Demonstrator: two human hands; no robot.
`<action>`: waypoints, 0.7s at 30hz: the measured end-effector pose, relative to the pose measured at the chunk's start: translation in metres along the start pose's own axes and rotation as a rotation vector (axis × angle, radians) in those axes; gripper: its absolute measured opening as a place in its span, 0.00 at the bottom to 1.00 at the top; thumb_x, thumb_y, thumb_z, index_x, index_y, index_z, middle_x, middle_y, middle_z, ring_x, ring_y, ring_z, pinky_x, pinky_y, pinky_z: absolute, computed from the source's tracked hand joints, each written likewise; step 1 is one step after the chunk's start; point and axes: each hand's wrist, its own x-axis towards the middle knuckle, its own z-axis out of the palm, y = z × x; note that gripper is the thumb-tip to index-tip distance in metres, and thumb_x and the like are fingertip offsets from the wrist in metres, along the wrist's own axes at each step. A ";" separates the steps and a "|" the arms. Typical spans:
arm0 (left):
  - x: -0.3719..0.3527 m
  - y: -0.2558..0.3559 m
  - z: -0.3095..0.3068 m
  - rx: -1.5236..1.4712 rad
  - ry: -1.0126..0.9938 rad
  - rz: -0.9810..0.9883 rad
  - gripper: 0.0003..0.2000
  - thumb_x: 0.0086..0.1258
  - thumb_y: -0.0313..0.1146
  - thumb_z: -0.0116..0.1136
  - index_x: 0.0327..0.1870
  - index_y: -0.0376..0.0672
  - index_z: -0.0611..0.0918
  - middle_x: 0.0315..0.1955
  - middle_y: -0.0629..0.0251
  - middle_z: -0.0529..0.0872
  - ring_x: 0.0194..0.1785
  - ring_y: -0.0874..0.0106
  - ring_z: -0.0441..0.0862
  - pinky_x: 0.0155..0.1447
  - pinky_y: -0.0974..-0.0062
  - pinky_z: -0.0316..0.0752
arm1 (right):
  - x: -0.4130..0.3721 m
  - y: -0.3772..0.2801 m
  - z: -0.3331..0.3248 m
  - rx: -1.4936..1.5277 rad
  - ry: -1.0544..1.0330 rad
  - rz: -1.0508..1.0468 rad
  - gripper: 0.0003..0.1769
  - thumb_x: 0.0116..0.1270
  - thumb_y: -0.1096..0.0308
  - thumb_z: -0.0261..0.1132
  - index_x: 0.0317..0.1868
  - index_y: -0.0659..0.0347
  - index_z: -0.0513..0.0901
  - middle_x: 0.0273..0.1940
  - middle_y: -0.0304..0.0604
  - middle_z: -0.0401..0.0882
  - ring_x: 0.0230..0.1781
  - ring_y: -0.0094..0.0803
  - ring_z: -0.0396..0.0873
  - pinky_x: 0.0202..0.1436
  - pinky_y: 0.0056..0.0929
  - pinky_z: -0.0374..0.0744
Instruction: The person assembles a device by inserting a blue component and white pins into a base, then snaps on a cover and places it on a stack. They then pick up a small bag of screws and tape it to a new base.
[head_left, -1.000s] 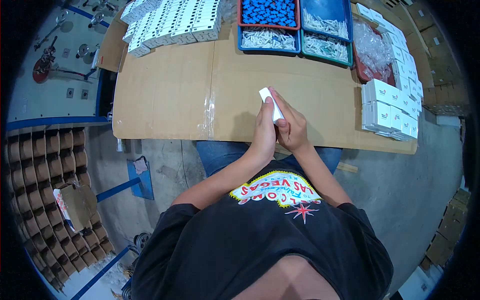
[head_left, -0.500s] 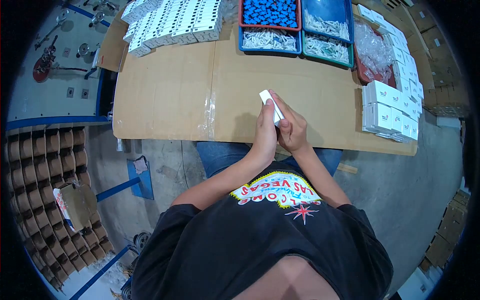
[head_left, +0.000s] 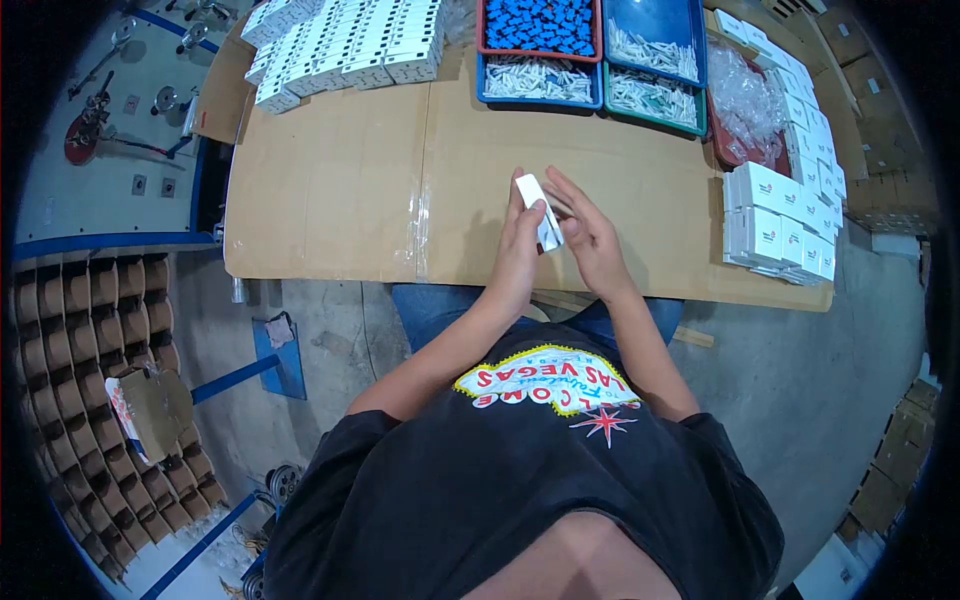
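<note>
A small white box [head_left: 541,212] stands tilted above the cardboard-covered table near its front edge. My left hand [head_left: 517,243] is closed around it, thumb along the near side and fingers behind. Just to the right is my right hand [head_left: 594,243], its fingers stretched out and spread from the thumb, with a gap showing between the palm and the box. The thumb of that hand comes close to the box's lower right edge.
Cardboard [head_left: 330,190] covers the table. White boxes stand in rows at the back left [head_left: 350,45] and in stacks at the right [head_left: 765,215]. At the back, trays hold blue pieces [head_left: 540,25] and white sticks [head_left: 540,80]; a red tray holds clear plastic bags [head_left: 745,100].
My right hand has come away from the white box and opened, moving slightly right. The box stays in my left hand, shifted a little left.
</note>
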 end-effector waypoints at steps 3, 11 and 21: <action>0.001 0.002 -0.003 0.033 -0.078 0.083 0.34 0.84 0.50 0.44 0.86 0.52 0.51 0.65 0.63 0.73 0.66 0.71 0.73 0.68 0.75 0.68 | -0.001 -0.011 0.000 -0.049 -0.049 0.090 0.38 0.77 0.61 0.67 0.80 0.65 0.62 0.74 0.50 0.69 0.76 0.38 0.68 0.76 0.37 0.69; 0.003 0.009 -0.015 -0.035 0.041 -0.159 0.37 0.80 0.65 0.42 0.84 0.59 0.57 0.65 0.61 0.75 0.65 0.66 0.76 0.67 0.65 0.71 | -0.001 -0.003 -0.003 -0.037 -0.025 0.050 0.29 0.69 0.73 0.68 0.70 0.61 0.74 0.75 0.53 0.68 0.74 0.43 0.70 0.77 0.41 0.68; -0.006 0.012 -0.011 -0.248 -0.237 -0.416 0.30 0.81 0.64 0.41 0.70 0.50 0.71 0.58 0.66 0.81 0.62 0.68 0.79 0.66 0.62 0.73 | -0.005 -0.001 0.005 -0.562 0.030 -0.255 0.29 0.73 0.67 0.65 0.71 0.69 0.72 0.72 0.62 0.72 0.73 0.57 0.71 0.75 0.44 0.70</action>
